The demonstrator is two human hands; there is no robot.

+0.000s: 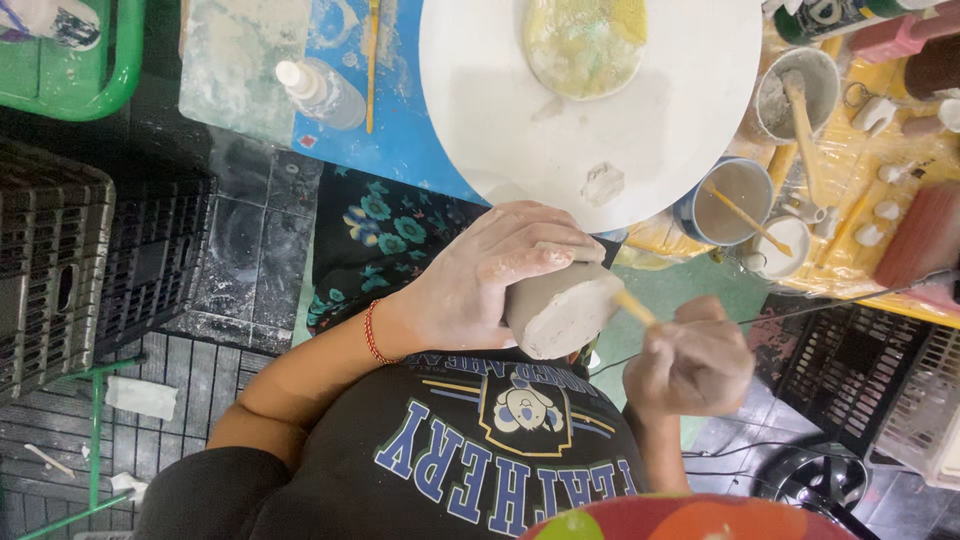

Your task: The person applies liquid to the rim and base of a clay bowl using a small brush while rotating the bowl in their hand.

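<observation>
My left hand (490,275), smeared with pale clay, grips a grey clay cup (562,312) held on its side in front of my chest, its flat base facing me. My right hand (692,362) is closed around a thin wooden tool (634,308) whose tip touches the cup's base edge. A red thread bracelet (373,333) circles my left wrist. Both hands hover just below the rim of a big white round board (640,130).
On the white board lie a yellowish clay disc (585,45) and a small clay lump (603,184). To the right stand a blue-rimmed bowl of slip with a stick (728,200), a small white cup (785,245) and a grey tub (795,95). Black crates (90,260) sit at left.
</observation>
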